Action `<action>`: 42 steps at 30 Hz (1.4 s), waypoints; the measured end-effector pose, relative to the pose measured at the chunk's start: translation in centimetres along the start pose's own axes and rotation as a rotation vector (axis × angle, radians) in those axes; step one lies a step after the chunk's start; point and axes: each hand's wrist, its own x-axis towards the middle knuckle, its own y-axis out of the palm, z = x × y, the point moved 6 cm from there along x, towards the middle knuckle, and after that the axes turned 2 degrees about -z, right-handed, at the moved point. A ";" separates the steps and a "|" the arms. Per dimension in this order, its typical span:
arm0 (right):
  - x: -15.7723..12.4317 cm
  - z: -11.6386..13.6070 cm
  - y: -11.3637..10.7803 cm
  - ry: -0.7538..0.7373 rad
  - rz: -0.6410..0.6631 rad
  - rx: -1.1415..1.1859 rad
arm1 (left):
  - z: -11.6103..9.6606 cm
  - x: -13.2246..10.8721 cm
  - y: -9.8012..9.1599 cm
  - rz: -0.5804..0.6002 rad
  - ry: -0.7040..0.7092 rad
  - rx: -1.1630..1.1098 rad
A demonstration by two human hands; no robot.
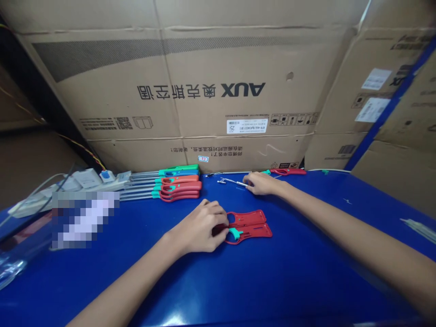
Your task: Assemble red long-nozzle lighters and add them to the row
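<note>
Left hand: near centre of the blue table, fingers curled and pressed on the left end of the red handle shell, beside its teal trigger
Right hand: farther right, fingertips pinching a thin metal rod
Finished lighters: stacked far left, well apart from both hands
Cardboard boxes: behind the table

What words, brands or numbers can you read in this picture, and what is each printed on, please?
"AUX", printed upside down: large cardboard box behind the blue table.
Chinese characters beside it, also upside down: same box.
"25": white barcode label on that box; its other print is too small.
"AUX", partly visible: right-hand box; its labels are blurred.
Nothing readable on the red handle shell at the left hand or by the right hand.
</note>
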 end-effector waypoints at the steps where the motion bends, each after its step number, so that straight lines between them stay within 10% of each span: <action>1: -0.6 0.1 -0.3 -0.010 -0.016 0.005 | 0.0 0.0 -0.2 -0.016 -0.004 0.008; 8: -6.0 2.6 -4.3 -0.102 -0.273 0.062 | 0.7 -0.1 -0.4 -0.138 -0.043 0.039; 20: -8.1 10.2 -6.6 -0.653 -0.561 0.633 | -2.0 -1.9 -4.1 -0.830 0.254 0.031; 33: -8.6 10.8 -6.2 -0.601 -0.589 0.630 | -2.6 -2.1 -4.7 -0.852 0.325 0.047; 42: -11.4 5.9 -7.1 -0.283 -0.863 0.642 | -1.2 -1.6 -3.6 -0.779 0.197 0.187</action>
